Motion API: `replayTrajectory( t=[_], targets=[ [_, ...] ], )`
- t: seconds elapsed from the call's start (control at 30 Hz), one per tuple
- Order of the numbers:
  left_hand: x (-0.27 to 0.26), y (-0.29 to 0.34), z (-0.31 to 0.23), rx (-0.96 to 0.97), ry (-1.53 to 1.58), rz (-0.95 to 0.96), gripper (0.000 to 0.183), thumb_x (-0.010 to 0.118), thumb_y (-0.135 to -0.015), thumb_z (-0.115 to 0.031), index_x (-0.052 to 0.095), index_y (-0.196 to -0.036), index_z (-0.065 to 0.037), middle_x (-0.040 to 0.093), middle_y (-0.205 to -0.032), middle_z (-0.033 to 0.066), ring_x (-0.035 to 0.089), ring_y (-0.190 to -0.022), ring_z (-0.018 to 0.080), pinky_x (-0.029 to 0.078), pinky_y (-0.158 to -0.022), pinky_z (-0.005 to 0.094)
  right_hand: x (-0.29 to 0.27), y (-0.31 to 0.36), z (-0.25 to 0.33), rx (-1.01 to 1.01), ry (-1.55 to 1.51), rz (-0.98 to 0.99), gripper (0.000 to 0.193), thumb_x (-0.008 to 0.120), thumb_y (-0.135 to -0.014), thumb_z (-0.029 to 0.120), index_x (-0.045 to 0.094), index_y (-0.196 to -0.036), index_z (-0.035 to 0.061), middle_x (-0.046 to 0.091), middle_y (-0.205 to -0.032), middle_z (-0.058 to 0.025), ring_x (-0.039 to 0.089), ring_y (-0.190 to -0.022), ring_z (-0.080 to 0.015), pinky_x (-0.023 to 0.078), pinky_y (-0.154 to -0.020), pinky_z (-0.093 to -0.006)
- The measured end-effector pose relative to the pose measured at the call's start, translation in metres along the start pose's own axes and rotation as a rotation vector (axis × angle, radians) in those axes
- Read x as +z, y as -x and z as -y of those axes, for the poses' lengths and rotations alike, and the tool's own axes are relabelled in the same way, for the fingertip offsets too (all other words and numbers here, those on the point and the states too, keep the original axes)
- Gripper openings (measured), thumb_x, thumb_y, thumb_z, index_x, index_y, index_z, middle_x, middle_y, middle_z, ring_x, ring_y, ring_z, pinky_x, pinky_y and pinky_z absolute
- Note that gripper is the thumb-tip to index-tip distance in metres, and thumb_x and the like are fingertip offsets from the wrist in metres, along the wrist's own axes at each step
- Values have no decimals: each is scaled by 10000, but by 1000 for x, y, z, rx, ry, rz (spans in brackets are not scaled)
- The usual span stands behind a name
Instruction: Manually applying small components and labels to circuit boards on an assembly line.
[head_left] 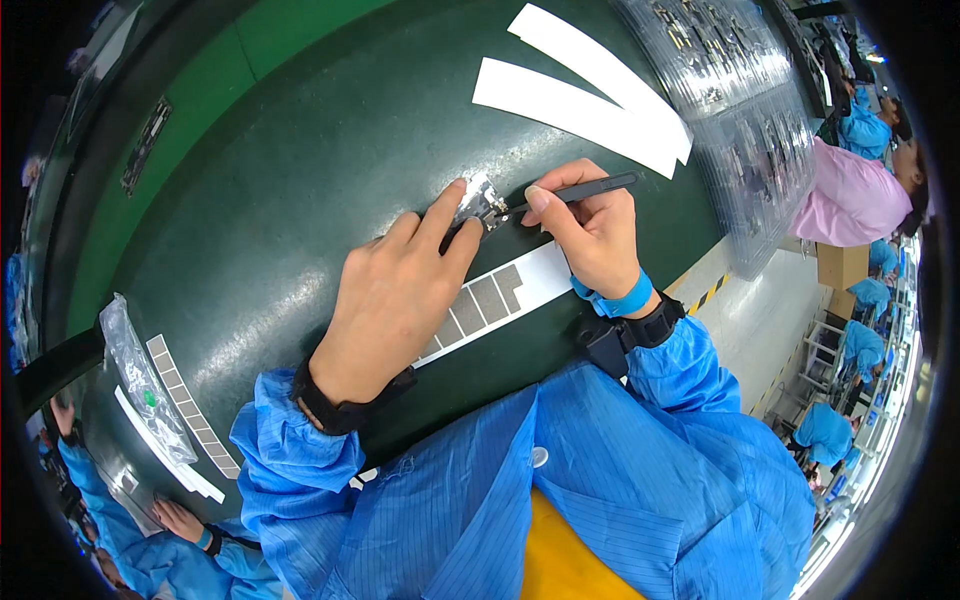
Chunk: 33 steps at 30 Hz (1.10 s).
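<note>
My left hand point(392, 290) reaches over the green work surface, its thumb and index finger steadying a small, shiny electronic part point(481, 197) between them. Its other fingers are bent and partly hide the near side of the part. In my right hand point(603, 235) is a pair of black tweezers point(602, 187), held like a pen. Their tip meets the right edge of the part, beside some small metal bits. Just below lies a white strip with grey rectangular stickers point(488, 300), partly covered by my left hand.
Two white paper strips point(575, 112) lie at the far right, beside stacked clear trays point(745, 130) of parts. A dark board point(147, 147) rests on the bright green band at left. Nearer are a plastic bag point(148, 385) and another sticker strip point(190, 408). Co-workers sit on both sides.
</note>
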<state>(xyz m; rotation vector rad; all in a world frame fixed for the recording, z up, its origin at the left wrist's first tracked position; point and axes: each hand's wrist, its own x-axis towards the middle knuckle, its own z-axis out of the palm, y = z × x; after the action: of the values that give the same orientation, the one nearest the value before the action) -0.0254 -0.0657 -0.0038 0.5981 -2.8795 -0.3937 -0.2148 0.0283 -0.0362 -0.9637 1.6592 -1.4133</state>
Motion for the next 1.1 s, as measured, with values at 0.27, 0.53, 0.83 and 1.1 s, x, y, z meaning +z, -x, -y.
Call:
replayTrajectory(
  t=[0.27, 0.53, 0.83, 1.1],
  targets=[
    [0, 0, 0, 9, -20, -11, 371, 675, -756, -86, 628, -1124, -97, 569, -1272, 79, 611, -792, 187, 533, -605, 317, 1, -1, 2, -21, 60, 3, 109, 665, -859, 101, 633, -892, 1, 639, -694, -4, 493, -559, 5, 368, -489, -166],
    [-3, -2, -7, 39, -117, -15, 376, 605, -756, -52, 654, -1121, -128, 567, -1262, 77, 606, -740, 168, 533, -565, 286, 4, 4, 10, 8, -43, -152, 111, 658, -867, 90, 604, -873, -7, 623, -684, -25, 531, -570, -19, 382, -492, -172],
    [-17, 2, -25, 89, -76, 49, 394, 583, -746, -60, 642, -1131, -118, 560, -1293, 31, 598, -750, 155, 536, -570, 280, -11, 56, -2, -59, 5, -107, 85, 657, -858, 69, 604, -839, 5, 605, -658, 1, 521, -554, -15, 365, -468, -175],
    [-10, 20, -35, 203, -1, 213, 392, 562, -765, -74, 618, -1152, -97, 525, -1352, 2, 557, -738, 159, 519, -590, 278, -13, 57, -2, -130, 146, -14, 80, 684, -834, 66, 640, -836, 0, 582, -631, 1, 479, -522, -16, 359, -457, -189]
  ],
)
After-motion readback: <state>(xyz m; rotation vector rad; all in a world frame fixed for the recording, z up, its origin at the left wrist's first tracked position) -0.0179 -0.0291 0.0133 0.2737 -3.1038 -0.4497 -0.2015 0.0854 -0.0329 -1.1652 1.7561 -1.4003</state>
